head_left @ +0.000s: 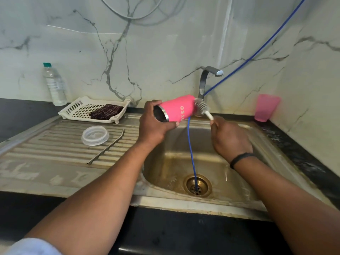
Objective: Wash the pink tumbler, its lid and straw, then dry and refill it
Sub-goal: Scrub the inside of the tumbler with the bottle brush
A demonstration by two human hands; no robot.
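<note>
Our left hand [154, 124] grips the pink tumbler [176, 111] sideways; our right hand [228, 137] holds the brush [201, 107]. We scrub its bottom all around.

Home kitchen, steel sink [244, 129] with ribbed drainboard [55, 153], curved tap [204, 80], marble-look backsplash [147, 52], dish rack [73, 107]

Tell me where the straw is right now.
In the head view the straw lies on the ribbed drainboard left of the sink, just right of the lid.
</note>
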